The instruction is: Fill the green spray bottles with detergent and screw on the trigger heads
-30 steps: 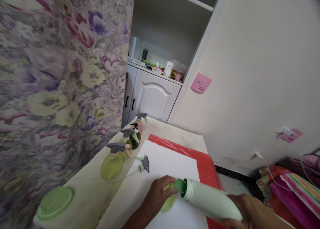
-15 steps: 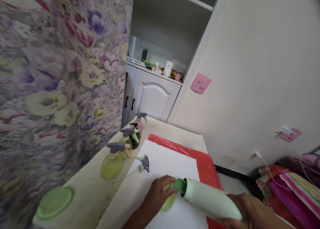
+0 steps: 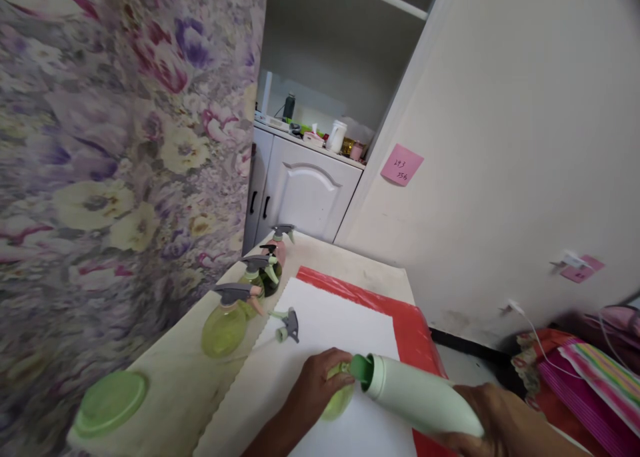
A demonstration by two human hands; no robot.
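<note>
My left hand (image 3: 323, 377) is closed around the neck of a yellow-green spray bottle (image 3: 339, 405) without its head, standing on a white sheet (image 3: 330, 307). In my right hand (image 3: 495, 420) is a pale green jug (image 3: 420, 394), tipped nearly on its side. The jug's darker green spout (image 3: 359, 368) meets the bottle's mouth beside my left fingers; whether liquid flows cannot be made out. A grey and green trigger spray head (image 3: 289, 325) lies loose on the sheet, beyond my left hand.
Several spray bottles, among them a yellow-green one (image 3: 224, 330) and a pink one (image 3: 278, 247), line the table's left edge. A round green lid (image 3: 111, 404) sits at the near left corner. Red plastic (image 3: 417, 334) borders the sheet. A flowered wall (image 3: 125, 144) rises at left.
</note>
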